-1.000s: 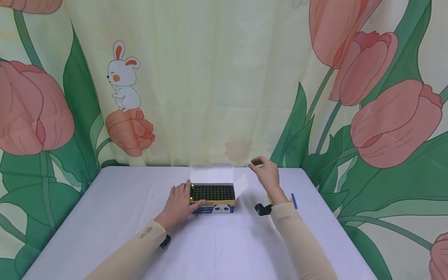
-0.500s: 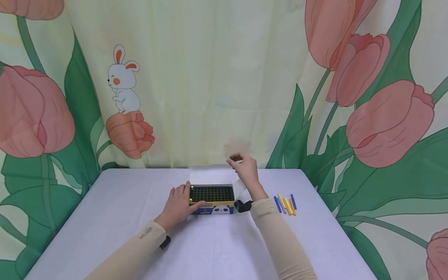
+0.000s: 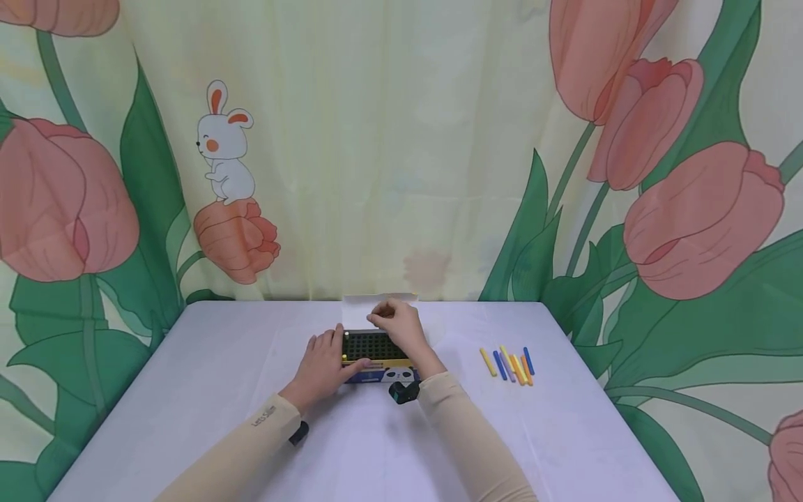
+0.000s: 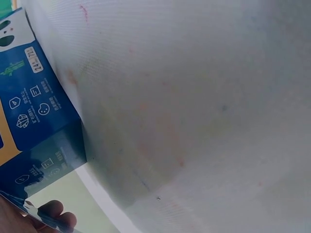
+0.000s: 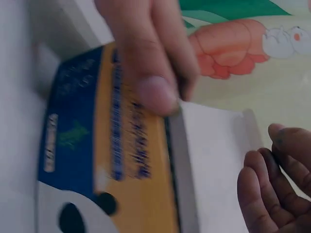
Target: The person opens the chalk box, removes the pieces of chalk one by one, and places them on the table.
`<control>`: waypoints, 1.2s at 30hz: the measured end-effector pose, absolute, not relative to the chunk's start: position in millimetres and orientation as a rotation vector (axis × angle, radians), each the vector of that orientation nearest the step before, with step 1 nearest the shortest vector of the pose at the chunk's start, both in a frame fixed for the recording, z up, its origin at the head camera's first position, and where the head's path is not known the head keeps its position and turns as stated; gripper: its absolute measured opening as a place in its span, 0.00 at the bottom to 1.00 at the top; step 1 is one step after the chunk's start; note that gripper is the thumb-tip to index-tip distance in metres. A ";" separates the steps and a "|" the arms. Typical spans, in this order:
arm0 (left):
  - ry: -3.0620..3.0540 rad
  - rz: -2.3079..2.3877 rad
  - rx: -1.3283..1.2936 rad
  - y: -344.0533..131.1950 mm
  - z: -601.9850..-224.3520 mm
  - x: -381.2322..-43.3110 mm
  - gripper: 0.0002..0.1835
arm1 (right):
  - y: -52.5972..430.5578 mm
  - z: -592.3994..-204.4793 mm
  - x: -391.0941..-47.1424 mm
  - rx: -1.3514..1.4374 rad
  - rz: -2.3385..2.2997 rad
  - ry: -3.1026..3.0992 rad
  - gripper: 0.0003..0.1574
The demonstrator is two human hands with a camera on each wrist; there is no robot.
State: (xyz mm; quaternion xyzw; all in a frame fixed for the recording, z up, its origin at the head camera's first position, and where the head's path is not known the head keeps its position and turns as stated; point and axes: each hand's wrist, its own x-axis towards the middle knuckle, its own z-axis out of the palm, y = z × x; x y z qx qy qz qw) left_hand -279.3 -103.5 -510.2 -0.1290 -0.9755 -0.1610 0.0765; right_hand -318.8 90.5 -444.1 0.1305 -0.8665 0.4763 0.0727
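A blue and yellow box (image 3: 381, 369) with a panda print stands at the table's middle. Its black insert (image 3: 370, 346) has rows of holes. A white stick (image 3: 347, 335) and a yellow stick (image 3: 344, 358) show in its left end. My left hand (image 3: 318, 361) grips that end, thumb along the front, fingers toward the back; its fingertips (image 4: 58, 212) show past a corner. My right hand (image 3: 400, 326) is raised over the box, fingers bent toward the thumb. Dark patches mark its fingers (image 5: 272, 162) in the right wrist view; I cannot tell whether it pinches anything.
Right of the box lie several coloured sticks, among them a separate yellow one (image 3: 488, 362), a blue one (image 3: 529, 360) and an orange one (image 3: 526, 370). The box's white lid (image 3: 357, 307) stands up at the back. A tulip-print curtain (image 3: 351, 174) hangs behind the table.
My right hand has moved left from near the sticks to above the box, uncovering the coloured sticks on the table. My left hand has stayed on the box's left end.
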 end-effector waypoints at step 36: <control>-2.879 -0.499 -0.451 -104.4 -512.0 -282.1 0.55 | 67.2 -481.8 -319.7 0.917 1.445 -2.960 0.06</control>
